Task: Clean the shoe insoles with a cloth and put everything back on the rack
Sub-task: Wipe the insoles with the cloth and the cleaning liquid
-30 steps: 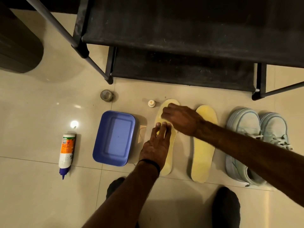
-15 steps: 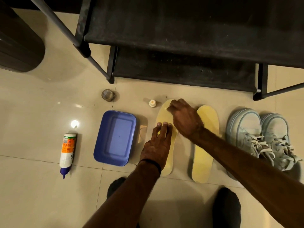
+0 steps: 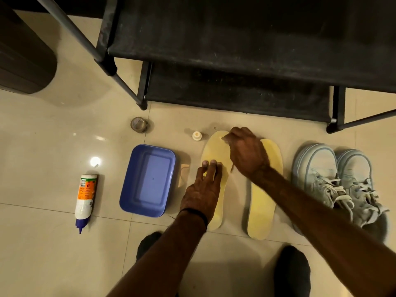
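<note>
Two pale yellow insoles lie side by side on the tiled floor. My left hand (image 3: 203,189) presses straight fingers flat on the middle of the left insole (image 3: 214,151). My right hand (image 3: 246,153) sits over that insole's toe end with its fingers curled. A thin tan edge of cloth (image 3: 232,168) peeks out under its palm, and the rest of the cloth is hidden. The right insole (image 3: 262,202) lies untouched, partly under my right forearm. A pair of light blue sneakers (image 3: 317,168) stands to the right. The black shoe rack (image 3: 235,93) stands just behind.
A blue plastic tub (image 3: 147,181) sits left of the insoles. A white and orange bottle (image 3: 85,196) lies further left, with its small white cap (image 3: 197,136) near the insole toe. A tape roll (image 3: 138,124) stands by the rack leg. A dark object (image 3: 21,61) fills the far left.
My right hand has slid up the left insole from its forefoot to the toe tip. My left hand has stayed pressed on the same spot.
</note>
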